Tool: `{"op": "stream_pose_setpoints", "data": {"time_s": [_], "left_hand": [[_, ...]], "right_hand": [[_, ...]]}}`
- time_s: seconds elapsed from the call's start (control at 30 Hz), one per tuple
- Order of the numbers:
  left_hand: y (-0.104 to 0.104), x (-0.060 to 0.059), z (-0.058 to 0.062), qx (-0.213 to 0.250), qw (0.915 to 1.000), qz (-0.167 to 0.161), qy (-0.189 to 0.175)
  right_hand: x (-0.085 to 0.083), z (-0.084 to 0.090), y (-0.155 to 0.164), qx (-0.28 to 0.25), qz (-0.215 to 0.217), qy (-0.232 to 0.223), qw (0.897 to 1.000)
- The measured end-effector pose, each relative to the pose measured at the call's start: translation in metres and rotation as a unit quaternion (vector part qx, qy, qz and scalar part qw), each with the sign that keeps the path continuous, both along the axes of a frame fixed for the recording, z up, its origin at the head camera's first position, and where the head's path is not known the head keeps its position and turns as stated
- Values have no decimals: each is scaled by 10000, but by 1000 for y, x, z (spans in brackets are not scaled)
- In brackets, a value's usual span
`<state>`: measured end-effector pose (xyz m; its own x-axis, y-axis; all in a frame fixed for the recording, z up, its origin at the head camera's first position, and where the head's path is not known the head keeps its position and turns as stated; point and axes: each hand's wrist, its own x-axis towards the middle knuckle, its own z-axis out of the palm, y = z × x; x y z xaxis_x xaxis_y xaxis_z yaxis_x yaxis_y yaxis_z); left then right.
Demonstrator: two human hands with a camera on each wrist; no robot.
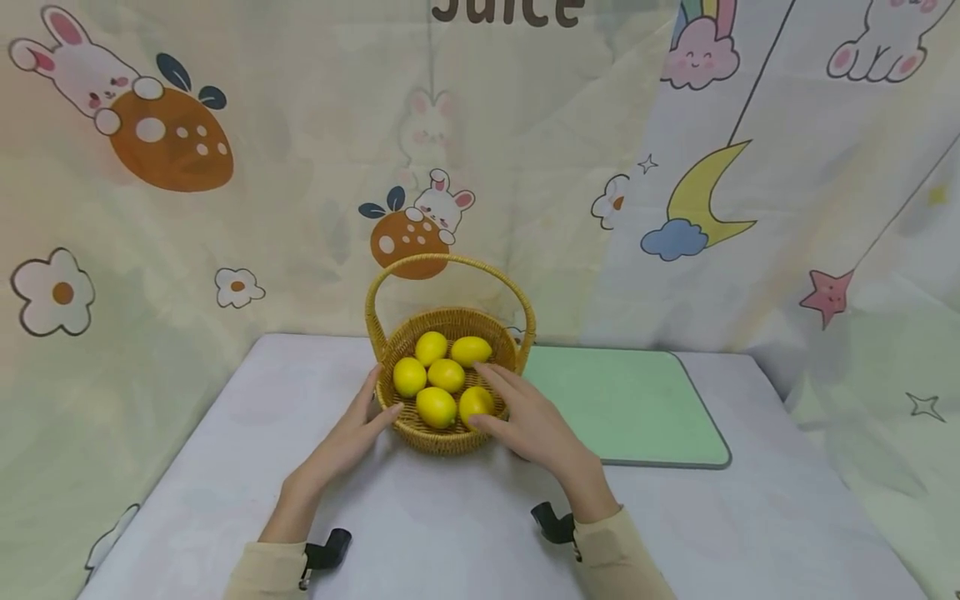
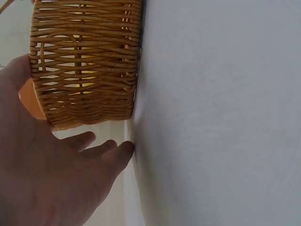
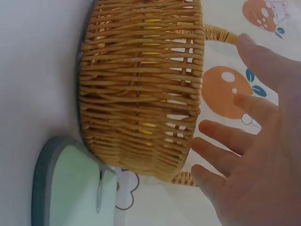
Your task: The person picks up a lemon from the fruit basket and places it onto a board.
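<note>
Reaching over the wicker basket [image 1: 448, 433] on the worktop [image 1: 465, 525], the right hand [image 1: 536, 425] has fingers spread, holding nothing, above 6 lemons [image 1: 437, 407]; the left hand [image 1: 352, 437], open, steadies the rim. Best pinch 1 lemon cleanly, keeping the basket braced.

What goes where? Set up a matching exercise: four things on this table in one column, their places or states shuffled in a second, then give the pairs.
Things
1. round woven wicker basket
2. yellow lemons
3. flat pale green cutting board
4. left hand

Places or states
A. lying on the table, to the right of the basket
B. piled inside the basket
C. fingers straight, at the basket's left side
D. standing on the white table between both hands

Pairs: 1-D, 2-B, 3-A, 4-C
</note>
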<state>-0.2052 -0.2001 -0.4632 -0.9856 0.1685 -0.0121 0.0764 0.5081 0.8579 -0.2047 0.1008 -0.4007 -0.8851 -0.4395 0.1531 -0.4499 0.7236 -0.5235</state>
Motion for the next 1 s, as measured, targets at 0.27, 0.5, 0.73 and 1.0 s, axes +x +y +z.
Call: {"op": "stream_pose_setpoints", "data": {"time_s": [0.27, 0.5, 0.73, 1.0], "left_hand": [[1, 0, -2, 375, 9992, -57, -139], [0, -2, -4, 544, 9982, -25, -255], [1, -1, -4, 766, 9964, -52, -349], [3, -2, -3, 1137, 9924, -47, -465]], "right_hand": [[-9, -2, -11, 151, -10, -211, 9997], [-13, -3, -18, 294, -42, -248, 9993], [-17, -4, -25, 403, 40, -143, 9991], [-22, 1, -35, 816, -98, -220, 9964]]}}
